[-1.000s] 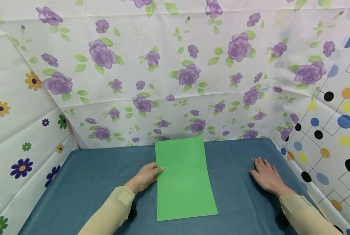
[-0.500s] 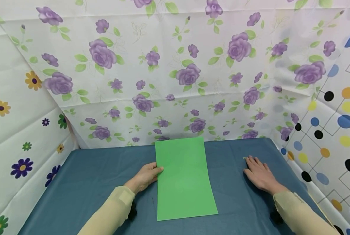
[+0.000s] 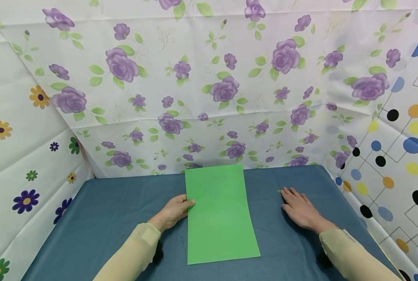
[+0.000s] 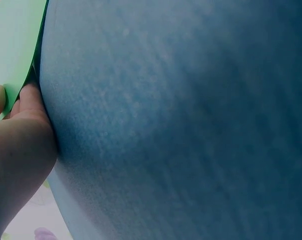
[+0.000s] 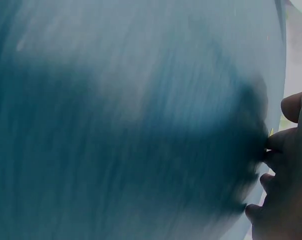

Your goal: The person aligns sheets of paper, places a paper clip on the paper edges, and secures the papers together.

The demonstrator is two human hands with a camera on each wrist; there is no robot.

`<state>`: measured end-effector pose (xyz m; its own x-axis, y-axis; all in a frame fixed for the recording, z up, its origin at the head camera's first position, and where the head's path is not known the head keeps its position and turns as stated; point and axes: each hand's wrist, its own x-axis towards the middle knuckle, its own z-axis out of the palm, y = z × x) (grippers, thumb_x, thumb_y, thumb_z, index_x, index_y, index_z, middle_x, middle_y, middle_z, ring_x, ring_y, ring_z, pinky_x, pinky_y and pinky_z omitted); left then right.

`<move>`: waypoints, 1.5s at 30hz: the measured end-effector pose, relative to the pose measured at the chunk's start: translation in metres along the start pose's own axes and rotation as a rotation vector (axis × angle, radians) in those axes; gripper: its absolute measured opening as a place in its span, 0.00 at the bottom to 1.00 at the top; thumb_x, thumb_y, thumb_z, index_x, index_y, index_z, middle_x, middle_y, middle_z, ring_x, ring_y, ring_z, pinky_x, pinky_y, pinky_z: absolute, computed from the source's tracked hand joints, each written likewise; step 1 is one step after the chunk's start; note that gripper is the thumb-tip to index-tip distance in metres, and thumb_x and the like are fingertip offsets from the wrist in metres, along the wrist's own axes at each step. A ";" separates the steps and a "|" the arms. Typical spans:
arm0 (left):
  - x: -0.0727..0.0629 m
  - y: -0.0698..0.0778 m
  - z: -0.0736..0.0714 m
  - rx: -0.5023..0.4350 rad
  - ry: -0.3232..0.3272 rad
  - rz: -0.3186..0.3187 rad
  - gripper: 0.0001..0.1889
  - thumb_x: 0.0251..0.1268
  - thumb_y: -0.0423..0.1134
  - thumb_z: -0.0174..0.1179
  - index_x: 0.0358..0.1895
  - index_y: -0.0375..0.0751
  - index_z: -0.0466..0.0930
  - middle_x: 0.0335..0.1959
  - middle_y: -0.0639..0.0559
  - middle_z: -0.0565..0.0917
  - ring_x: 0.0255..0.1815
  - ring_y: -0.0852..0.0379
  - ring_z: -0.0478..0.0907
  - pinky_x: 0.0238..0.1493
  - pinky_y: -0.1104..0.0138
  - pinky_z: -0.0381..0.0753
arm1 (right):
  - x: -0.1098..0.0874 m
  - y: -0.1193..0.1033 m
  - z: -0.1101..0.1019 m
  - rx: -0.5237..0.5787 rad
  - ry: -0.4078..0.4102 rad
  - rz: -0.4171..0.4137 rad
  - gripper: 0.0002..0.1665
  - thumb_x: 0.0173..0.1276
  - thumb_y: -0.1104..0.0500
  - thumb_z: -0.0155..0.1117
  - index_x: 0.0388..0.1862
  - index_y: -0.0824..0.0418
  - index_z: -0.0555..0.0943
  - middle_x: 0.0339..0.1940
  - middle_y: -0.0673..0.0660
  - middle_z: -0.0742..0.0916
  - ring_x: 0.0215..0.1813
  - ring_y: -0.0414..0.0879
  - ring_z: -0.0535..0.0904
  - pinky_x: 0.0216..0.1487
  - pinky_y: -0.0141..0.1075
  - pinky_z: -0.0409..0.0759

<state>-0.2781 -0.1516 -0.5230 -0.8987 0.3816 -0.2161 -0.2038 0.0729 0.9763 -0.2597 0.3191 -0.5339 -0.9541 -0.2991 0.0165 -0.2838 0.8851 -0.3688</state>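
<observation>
A green sheet of paper (image 3: 219,214) lies at the middle of the table, its far end by the back edge. My left hand (image 3: 173,210) pinches its left side, thumb on top and fingers beneath; the left wrist view shows the sheet's edge (image 4: 20,55) lifted off the cloth there. To the right of the sheet, my right hand (image 3: 301,208) lies palm down with its fingers extended. A small yellow paper clip (image 3: 280,191) pokes out from under its fingertips, partly hidden. Between the clip and the sheet there is a stretch of cloth.
A blue cloth (image 3: 124,203) with slight creases covers the table. Behind rises a white sheet with purple roses (image 3: 194,97); patterned sheets close off the left side (image 3: 19,156) and right side (image 3: 398,164). Black wrist devices (image 3: 157,253) show under both sleeves.
My right hand has slid left across the cloth toward the green paper, and the paper clip has moved left along with its fingertips. The left hand and the paper have stayed put.
</observation>
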 end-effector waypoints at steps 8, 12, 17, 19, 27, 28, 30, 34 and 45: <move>-0.001 0.000 0.000 -0.007 -0.008 0.003 0.20 0.84 0.35 0.49 0.69 0.28 0.69 0.58 0.41 0.82 0.56 0.49 0.82 0.58 0.57 0.83 | 0.006 -0.022 0.005 -0.020 -0.002 -0.062 0.34 0.85 0.52 0.50 0.80 0.67 0.61 0.81 0.67 0.62 0.81 0.69 0.49 0.76 0.68 0.45; -0.002 0.000 0.000 -0.010 -0.012 0.006 0.20 0.84 0.35 0.49 0.70 0.28 0.69 0.59 0.41 0.82 0.56 0.49 0.82 0.58 0.57 0.83 | 0.009 -0.025 0.007 -0.024 -0.013 -0.075 0.33 0.85 0.51 0.49 0.81 0.66 0.61 0.81 0.66 0.62 0.81 0.68 0.50 0.76 0.67 0.46; -0.001 0.000 0.000 -0.013 -0.012 0.007 0.20 0.84 0.35 0.49 0.70 0.28 0.69 0.59 0.41 0.82 0.57 0.48 0.82 0.58 0.57 0.82 | 0.014 -0.025 0.007 0.013 -0.005 -0.061 0.32 0.84 0.55 0.49 0.80 0.68 0.61 0.80 0.68 0.63 0.81 0.69 0.51 0.76 0.68 0.47; -0.001 0.000 0.000 -0.015 -0.011 0.007 0.20 0.84 0.35 0.49 0.70 0.28 0.69 0.59 0.41 0.82 0.57 0.48 0.82 0.58 0.57 0.82 | 0.017 -0.025 0.006 0.020 0.013 -0.055 0.31 0.83 0.58 0.51 0.79 0.69 0.63 0.79 0.70 0.66 0.79 0.70 0.54 0.75 0.68 0.51; 0.000 -0.001 -0.001 -0.014 -0.012 0.010 0.20 0.84 0.35 0.49 0.69 0.28 0.69 0.59 0.40 0.81 0.57 0.48 0.82 0.57 0.57 0.83 | 0.037 -0.024 -0.003 0.034 0.120 0.016 0.18 0.76 0.64 0.61 0.63 0.64 0.82 0.61 0.67 0.82 0.65 0.68 0.72 0.62 0.65 0.72; 0.000 -0.001 -0.001 -0.014 -0.014 0.011 0.20 0.84 0.35 0.49 0.69 0.28 0.69 0.59 0.40 0.81 0.56 0.48 0.82 0.57 0.57 0.83 | 0.039 -0.024 -0.004 0.039 0.125 0.026 0.16 0.76 0.64 0.62 0.60 0.63 0.83 0.59 0.66 0.83 0.64 0.68 0.73 0.61 0.64 0.72; 0.000 -0.001 -0.001 -0.013 -0.017 0.012 0.20 0.84 0.35 0.49 0.69 0.28 0.69 0.59 0.40 0.82 0.56 0.48 0.82 0.57 0.58 0.83 | 0.044 -0.024 -0.004 0.049 0.129 0.050 0.13 0.76 0.62 0.63 0.56 0.61 0.85 0.56 0.64 0.83 0.62 0.67 0.73 0.58 0.63 0.74; -0.001 -0.001 -0.001 -0.013 -0.021 0.011 0.19 0.84 0.35 0.49 0.69 0.28 0.69 0.59 0.41 0.82 0.56 0.49 0.82 0.57 0.58 0.83 | 0.052 -0.023 -0.004 0.059 0.125 0.077 0.09 0.76 0.61 0.65 0.51 0.59 0.86 0.54 0.63 0.83 0.60 0.65 0.73 0.55 0.61 0.75; 0.000 -0.002 -0.002 -0.022 -0.018 0.003 0.20 0.84 0.35 0.49 0.69 0.28 0.69 0.59 0.40 0.81 0.57 0.49 0.82 0.58 0.58 0.83 | 0.062 -0.022 -0.005 0.078 0.110 0.119 0.04 0.75 0.58 0.67 0.43 0.56 0.87 0.49 0.62 0.82 0.53 0.62 0.75 0.49 0.58 0.76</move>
<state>-0.2786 -0.1536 -0.5250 -0.8922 0.3984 -0.2130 -0.2102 0.0513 0.9763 -0.3128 0.2826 -0.5201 -0.9865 -0.1491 0.0685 -0.1639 0.8803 -0.4453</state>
